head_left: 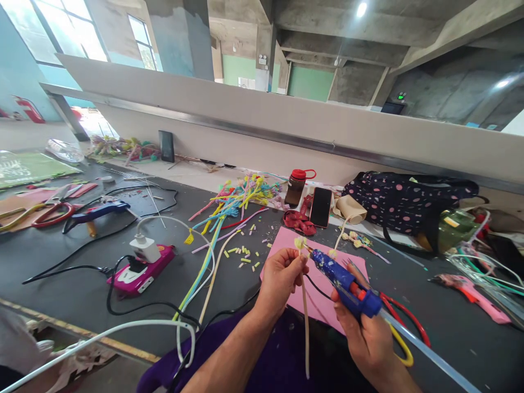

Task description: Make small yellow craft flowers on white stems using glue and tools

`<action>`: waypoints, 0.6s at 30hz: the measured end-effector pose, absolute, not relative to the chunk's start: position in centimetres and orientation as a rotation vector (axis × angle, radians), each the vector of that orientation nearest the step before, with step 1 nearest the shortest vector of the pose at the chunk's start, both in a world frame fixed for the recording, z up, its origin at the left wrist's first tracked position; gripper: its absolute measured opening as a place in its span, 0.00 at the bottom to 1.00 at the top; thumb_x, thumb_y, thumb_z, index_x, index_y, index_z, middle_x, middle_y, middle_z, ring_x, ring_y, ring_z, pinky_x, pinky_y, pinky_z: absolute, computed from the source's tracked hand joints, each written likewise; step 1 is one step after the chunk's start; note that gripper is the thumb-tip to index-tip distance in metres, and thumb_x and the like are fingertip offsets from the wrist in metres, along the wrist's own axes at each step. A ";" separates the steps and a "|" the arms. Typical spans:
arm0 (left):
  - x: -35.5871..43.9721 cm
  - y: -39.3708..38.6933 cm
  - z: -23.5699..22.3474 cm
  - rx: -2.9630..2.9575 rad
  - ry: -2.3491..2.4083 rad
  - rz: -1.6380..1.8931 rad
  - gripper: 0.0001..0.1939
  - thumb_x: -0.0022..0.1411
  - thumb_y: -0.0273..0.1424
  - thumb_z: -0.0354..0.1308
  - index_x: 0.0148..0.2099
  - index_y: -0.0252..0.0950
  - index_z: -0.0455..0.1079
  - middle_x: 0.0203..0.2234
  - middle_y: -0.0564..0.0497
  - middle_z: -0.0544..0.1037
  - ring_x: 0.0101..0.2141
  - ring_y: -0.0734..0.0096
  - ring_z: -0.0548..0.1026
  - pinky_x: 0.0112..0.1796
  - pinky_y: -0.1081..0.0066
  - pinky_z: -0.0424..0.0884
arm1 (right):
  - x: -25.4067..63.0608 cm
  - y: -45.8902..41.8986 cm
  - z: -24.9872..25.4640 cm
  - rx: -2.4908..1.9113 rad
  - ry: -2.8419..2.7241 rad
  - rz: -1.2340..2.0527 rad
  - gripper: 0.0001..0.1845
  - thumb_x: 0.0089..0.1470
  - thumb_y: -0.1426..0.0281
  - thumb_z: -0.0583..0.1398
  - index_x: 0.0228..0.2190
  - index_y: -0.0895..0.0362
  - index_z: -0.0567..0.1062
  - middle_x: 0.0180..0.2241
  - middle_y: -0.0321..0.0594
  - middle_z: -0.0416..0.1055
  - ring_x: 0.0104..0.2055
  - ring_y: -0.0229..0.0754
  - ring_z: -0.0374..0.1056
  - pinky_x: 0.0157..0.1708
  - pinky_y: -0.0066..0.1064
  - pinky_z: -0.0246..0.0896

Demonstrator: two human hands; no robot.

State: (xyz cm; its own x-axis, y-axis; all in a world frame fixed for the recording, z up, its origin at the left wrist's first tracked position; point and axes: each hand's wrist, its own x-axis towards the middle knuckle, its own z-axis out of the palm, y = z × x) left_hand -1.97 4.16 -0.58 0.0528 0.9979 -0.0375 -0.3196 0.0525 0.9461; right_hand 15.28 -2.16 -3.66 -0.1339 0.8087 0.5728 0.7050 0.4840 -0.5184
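Observation:
My left hand [278, 275] pinches a cream pipe-cleaner stem [305, 333] between thumb and fingers. At its top is a small pale yellow flower [300, 243], and the rest of the stem hangs below the hand. A blue hot glue gun [338, 275] is gripped in my right hand [368, 341], its nozzle close to the flower; I cannot tell if they touch. A long clear glue stick [428, 355] sticks out of the gun's back end. Beneath both hands lies a pink sheet [282, 240], with another small pale flower piece [332, 252] partly behind the gun.
Coloured pipe cleaners [235, 202] and cut bits [243, 254] lie left of the sheet. Behind it are a phone [321, 207], a bottle [295, 188] and a patterned bag [409, 202]. A power strip [141, 270] with cables, another glue gun [100, 212] and scissors [53, 213] occupy the left.

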 end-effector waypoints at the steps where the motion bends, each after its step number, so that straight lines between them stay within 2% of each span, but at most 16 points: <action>1: -2.0 4.2 -0.6 0.956 0.957 1.278 0.12 0.53 0.37 0.59 0.29 0.33 0.64 0.19 0.53 0.73 0.14 0.84 0.61 0.12 0.83 0.51 | 15.3 -2.1 -3.7 -1.254 -1.880 0.144 0.23 0.58 0.64 0.54 0.53 0.58 0.61 0.57 0.52 0.60 0.53 0.53 0.64 0.46 0.42 0.67; 9: -2.0 4.1 -0.5 0.948 0.958 1.275 0.12 0.51 0.37 0.61 0.29 0.33 0.65 0.18 0.53 0.73 0.13 0.85 0.61 0.12 0.83 0.51 | 15.3 -1.9 -4.1 -1.274 -1.898 0.084 0.27 0.58 0.63 0.54 0.57 0.59 0.57 0.58 0.53 0.57 0.57 0.54 0.58 0.49 0.43 0.64; 15: -2.0 4.2 -0.4 0.930 0.958 1.269 0.13 0.49 0.38 0.61 0.28 0.33 0.65 0.18 0.53 0.73 0.13 0.84 0.61 0.12 0.83 0.51 | 15.3 -1.8 -3.9 -1.259 -1.904 0.038 0.29 0.58 0.64 0.53 0.59 0.58 0.54 0.56 0.51 0.61 0.53 0.53 0.64 0.47 0.41 0.66; 18: -2.0 4.2 -0.4 0.928 0.957 1.268 0.14 0.49 0.39 0.61 0.28 0.33 0.65 0.18 0.53 0.73 0.13 0.84 0.61 0.12 0.83 0.51 | 15.4 -1.8 -4.1 -1.263 -1.930 0.044 0.31 0.58 0.64 0.54 0.60 0.56 0.52 0.56 0.51 0.61 0.47 0.51 0.69 0.42 0.40 0.68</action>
State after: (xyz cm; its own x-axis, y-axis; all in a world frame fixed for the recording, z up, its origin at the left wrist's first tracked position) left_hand -2.05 4.20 -0.40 0.0564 0.9965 -0.0617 -0.3320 0.0770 0.9402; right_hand 15.40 -1.76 -4.15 -0.1703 0.7795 0.6028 0.7513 0.4986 -0.4324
